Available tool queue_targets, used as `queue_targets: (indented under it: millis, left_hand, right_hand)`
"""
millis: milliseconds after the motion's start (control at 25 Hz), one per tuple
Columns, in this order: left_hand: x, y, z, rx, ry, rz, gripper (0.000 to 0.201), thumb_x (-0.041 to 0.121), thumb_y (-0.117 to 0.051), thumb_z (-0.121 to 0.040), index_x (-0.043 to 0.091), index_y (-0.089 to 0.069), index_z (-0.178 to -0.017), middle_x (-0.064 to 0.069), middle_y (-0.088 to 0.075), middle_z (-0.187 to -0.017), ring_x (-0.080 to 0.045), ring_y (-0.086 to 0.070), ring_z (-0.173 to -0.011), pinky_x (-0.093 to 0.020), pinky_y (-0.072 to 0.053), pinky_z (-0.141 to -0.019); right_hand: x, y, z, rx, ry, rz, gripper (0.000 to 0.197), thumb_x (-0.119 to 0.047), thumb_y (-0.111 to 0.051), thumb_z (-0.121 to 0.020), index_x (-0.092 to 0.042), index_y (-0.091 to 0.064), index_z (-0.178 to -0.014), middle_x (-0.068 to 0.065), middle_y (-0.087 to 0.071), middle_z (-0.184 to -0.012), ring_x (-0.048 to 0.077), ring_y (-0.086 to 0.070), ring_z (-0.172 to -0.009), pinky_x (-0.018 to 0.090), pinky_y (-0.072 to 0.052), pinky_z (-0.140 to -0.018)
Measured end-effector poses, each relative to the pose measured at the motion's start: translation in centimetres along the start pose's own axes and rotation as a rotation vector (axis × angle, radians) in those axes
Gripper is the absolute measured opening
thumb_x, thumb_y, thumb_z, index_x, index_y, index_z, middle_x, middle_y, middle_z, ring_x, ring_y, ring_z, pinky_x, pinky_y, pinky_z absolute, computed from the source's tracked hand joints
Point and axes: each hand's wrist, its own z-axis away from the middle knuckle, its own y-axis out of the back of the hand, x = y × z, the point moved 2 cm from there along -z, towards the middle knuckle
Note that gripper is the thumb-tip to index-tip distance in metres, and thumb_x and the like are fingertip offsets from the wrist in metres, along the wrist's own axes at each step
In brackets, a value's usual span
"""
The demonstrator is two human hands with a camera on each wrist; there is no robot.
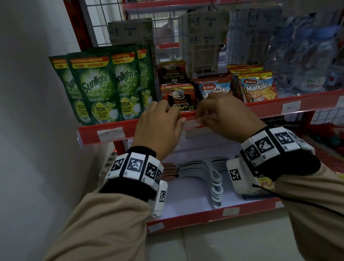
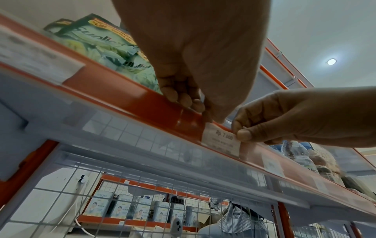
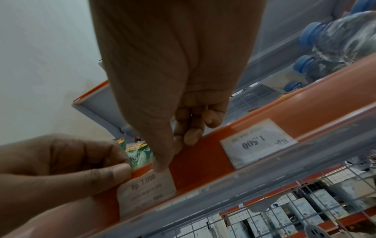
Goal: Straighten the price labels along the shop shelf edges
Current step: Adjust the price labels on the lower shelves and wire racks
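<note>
A white price label point(image 1: 191, 124) point(image 2: 221, 141) point(image 3: 146, 190) reading "Rp 7.000" sits tilted in the clear strip of the red shelf edge point(image 1: 144, 124). My left hand point(image 1: 181, 118) point(image 2: 203, 109) pinches its upper left corner, fingers over the top of the edge, thumb in front. From the other side my right hand point(image 1: 200, 118) point(image 3: 175, 151) pinches the label's right side, thumb on its face. In the right wrist view a second label point(image 3: 258, 145) marked "1.500" sits upside down further right. Another label point(image 1: 111, 134) sits at the strip's left end.
On the shelf stand green Sunlight pouches point(image 1: 96, 87), coffee sachets point(image 1: 178, 94), Malkist cracker packs point(image 1: 256, 87) and water bottles point(image 1: 309, 59). A lower red shelf point(image 1: 199, 216) holds hair bands. A white wall point(image 1: 23, 105) closes the left side.
</note>
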Motion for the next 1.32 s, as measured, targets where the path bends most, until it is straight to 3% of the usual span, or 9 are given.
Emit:
queue_targets:
  millis: [120, 240, 480, 600, 760, 960, 1200, 1320]
  left_hand:
    - [-0.4, 0.1, 0.0, 0.012, -0.018, 0.033, 0.022, 0.03, -0.048, -0.096, 0.01, -0.059, -0.099, -0.007, -0.054, -0.096, -0.024, -0.047, -0.093, -0.032, -0.037, -0.073]
    - [-0.8, 0.2, 0.0, 0.027, -0.016, 0.088, 0.023, 0.023, -0.045, -0.098, 0.006, -0.06, -0.101, -0.01, -0.055, -0.097, -0.027, -0.048, -0.094, -0.036, -0.04, -0.083]
    - [-0.6, 0.4, 0.0, 0.072, -0.028, 0.043, 0.023, 0.024, -0.045, -0.097, 0.009, -0.062, -0.1, -0.007, -0.057, -0.097, -0.027, -0.049, -0.094, -0.037, -0.037, -0.084]
    - [0.2, 0.2, -0.2, 0.094, -0.034, -0.042, 0.02, 0.022, -0.045, -0.094, 0.014, -0.063, -0.099, -0.003, -0.057, -0.098, -0.026, -0.048, -0.095, -0.037, -0.032, -0.081]
    - [2.5, -0.8, -0.7, 0.085, -0.085, -0.016, 0.021, 0.019, -0.051, -0.089, 0.015, -0.063, -0.106, -0.004, -0.056, -0.103, -0.025, -0.047, -0.098, -0.037, -0.035, -0.08]
    - [5.9, -2.5, -1.0, 0.064, -0.153, -0.003, 0.04, 0.022, -0.058, -0.085, 0.012, -0.058, -0.123, -0.007, -0.054, -0.112, -0.028, -0.047, -0.102, -0.04, -0.041, -0.081]
    - [7.3, -3.4, -1.6, 0.076, -0.099, 0.024, 0.034, 0.02, -0.057, -0.081, 0.012, -0.059, -0.114, -0.008, -0.051, -0.108, -0.027, -0.044, -0.099, -0.041, -0.042, -0.08]
    - [7.7, -3.6, -1.7, 0.094, -0.084, -0.021, 0.033, 0.024, -0.059, -0.079, 0.015, -0.062, -0.11, -0.006, -0.05, -0.105, -0.027, -0.044, -0.097, -0.034, -0.033, -0.077]
  right_hand:
    - [0.1, 0.0, 0.1, 0.009, 0.003, -0.04, 0.013, -0.017, -0.066, -0.084, -0.02, -0.066, -0.096, -0.003, -0.056, -0.085, 0.018, -0.053, -0.088, 0.035, -0.046, -0.074]
    - [0.3, 0.3, 0.3, 0.033, -0.004, -0.082, 0.02, -0.009, -0.063, -0.081, -0.018, -0.065, -0.098, -0.002, -0.061, -0.087, 0.018, -0.056, -0.085, 0.039, -0.049, -0.075]
    - [0.9, 0.5, 0.7, 0.044, -0.024, 0.082, 0.022, -0.016, -0.064, -0.079, -0.019, -0.065, -0.101, 0.003, -0.06, -0.099, 0.024, -0.051, -0.099, 0.034, -0.046, -0.079]
    - [2.5, 1.1, 1.6, 0.077, -0.048, 0.11, 0.017, -0.018, -0.066, -0.079, -0.018, -0.066, -0.097, 0.004, -0.061, -0.094, 0.027, -0.051, -0.097, 0.036, -0.044, -0.08]
    - [4.6, 1.9, 2.7, 0.142, -0.074, 0.14, 0.016, -0.02, -0.071, -0.077, -0.017, -0.066, -0.091, 0.005, -0.063, -0.095, 0.028, -0.05, -0.095, 0.037, -0.041, -0.081]
    - [5.8, 1.6, 3.1, 0.124, -0.06, 0.137, 0.022, -0.021, -0.069, -0.078, -0.015, -0.059, -0.096, 0.008, -0.056, -0.1, 0.028, -0.047, -0.099, 0.035, -0.038, -0.08]
    - [6.0, 1.4, 3.5, 0.149, 0.008, 0.098, 0.021, -0.016, -0.068, -0.082, -0.01, -0.064, -0.101, 0.01, -0.06, -0.1, 0.029, -0.054, -0.096, 0.035, -0.043, -0.077]
    - [6.0, 1.2, 3.8, 0.169, 0.043, 0.095, 0.021, -0.012, -0.067, -0.082, -0.008, -0.066, -0.102, 0.012, -0.062, -0.098, 0.03, -0.056, -0.094, 0.034, -0.043, -0.075]
